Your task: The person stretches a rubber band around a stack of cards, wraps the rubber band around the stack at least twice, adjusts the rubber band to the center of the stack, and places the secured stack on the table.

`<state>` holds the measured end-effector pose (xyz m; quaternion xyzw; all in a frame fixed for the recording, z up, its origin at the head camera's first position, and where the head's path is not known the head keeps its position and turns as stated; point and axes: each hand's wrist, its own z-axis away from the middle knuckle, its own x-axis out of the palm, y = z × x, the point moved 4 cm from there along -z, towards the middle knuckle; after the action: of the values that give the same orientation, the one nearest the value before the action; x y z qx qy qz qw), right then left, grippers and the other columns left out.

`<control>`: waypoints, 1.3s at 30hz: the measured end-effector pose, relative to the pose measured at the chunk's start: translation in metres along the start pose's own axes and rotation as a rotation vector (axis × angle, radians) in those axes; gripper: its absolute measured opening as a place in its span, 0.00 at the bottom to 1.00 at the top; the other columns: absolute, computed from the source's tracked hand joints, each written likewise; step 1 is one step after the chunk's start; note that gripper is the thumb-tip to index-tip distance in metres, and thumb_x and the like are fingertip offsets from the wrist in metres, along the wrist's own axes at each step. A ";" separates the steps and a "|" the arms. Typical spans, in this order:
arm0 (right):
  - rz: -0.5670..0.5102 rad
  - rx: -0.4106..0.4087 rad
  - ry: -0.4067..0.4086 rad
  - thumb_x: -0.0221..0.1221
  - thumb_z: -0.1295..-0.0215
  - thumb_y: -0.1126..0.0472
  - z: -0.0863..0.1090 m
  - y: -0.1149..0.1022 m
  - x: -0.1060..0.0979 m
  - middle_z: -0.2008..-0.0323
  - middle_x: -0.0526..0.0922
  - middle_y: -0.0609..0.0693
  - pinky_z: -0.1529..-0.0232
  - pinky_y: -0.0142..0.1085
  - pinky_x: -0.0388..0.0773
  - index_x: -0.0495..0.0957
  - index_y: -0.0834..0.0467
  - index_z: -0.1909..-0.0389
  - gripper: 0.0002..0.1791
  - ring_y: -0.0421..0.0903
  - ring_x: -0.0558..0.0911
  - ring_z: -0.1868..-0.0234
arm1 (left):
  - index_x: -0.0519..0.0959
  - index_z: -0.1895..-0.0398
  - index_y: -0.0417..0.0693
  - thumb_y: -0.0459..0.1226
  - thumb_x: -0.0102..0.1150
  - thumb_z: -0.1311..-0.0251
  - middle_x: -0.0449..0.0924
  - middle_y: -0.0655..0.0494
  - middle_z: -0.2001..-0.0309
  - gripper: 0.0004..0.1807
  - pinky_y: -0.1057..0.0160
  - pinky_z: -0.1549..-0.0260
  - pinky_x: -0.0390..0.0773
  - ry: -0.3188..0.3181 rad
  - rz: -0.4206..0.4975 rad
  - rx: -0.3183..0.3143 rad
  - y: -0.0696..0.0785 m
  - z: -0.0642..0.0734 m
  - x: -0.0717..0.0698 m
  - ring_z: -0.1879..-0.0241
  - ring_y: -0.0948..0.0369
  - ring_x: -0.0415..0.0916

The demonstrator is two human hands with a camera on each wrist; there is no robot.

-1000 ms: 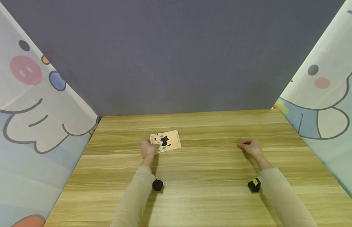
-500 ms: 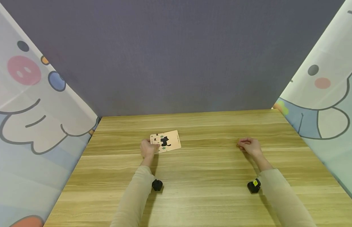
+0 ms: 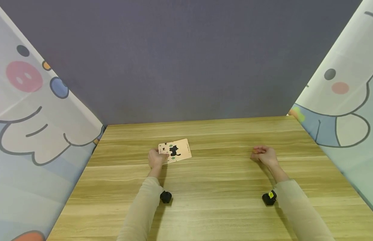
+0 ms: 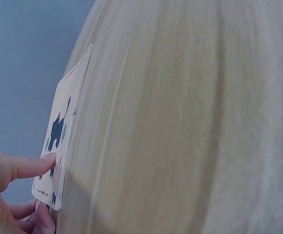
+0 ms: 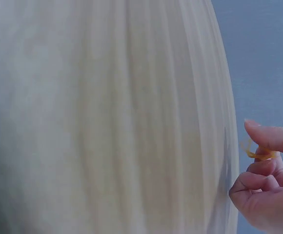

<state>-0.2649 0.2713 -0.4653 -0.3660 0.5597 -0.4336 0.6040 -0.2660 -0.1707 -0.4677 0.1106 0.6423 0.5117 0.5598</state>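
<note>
In the head view my left hand (image 3: 156, 158) grips the near-left end of a thin stack of cream cat-print cards (image 3: 183, 149) at the table's back left. The left wrist view shows the thumb on the top face of the cards (image 4: 66, 97) and curled fingers beneath. Their layered edges stand slightly out of line. My right hand (image 3: 266, 156) is just above the table at the back right, fingers curled. A small yellow-orange loop, apparently a rubber band (image 5: 263, 155), is held among its fingers in the right wrist view; how it is wrapped is partly hidden.
The wood-grain table (image 3: 216, 187) ends at a grey upright panel (image 3: 192, 67). Cartoon-printed curtains hang at the left (image 3: 32, 134) and right (image 3: 349, 100). Black wrist devices sit by the left sleeve (image 3: 166, 196) and right sleeve (image 3: 269, 198).
My right hand's fingers have shifted and opened slightly around the rubber band. The left hand and cards have stayed almost where they were; the head view has tilted a little.
</note>
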 end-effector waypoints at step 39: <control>-0.360 0.075 -0.020 0.57 0.41 0.54 0.021 -0.021 0.010 0.70 0.79 0.34 0.60 0.25 0.76 0.78 0.45 0.73 0.04 0.34 0.77 0.63 | 0.64 0.50 0.28 0.22 0.65 0.62 0.72 0.31 0.57 0.31 0.53 0.61 0.77 -0.038 0.334 0.088 0.001 0.008 -0.003 0.59 0.43 0.72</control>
<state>-0.2460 0.2538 -0.4471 -0.4420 0.4626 -0.5514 0.5353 -0.2584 -0.1681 -0.4633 0.2499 0.6260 0.5668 0.4737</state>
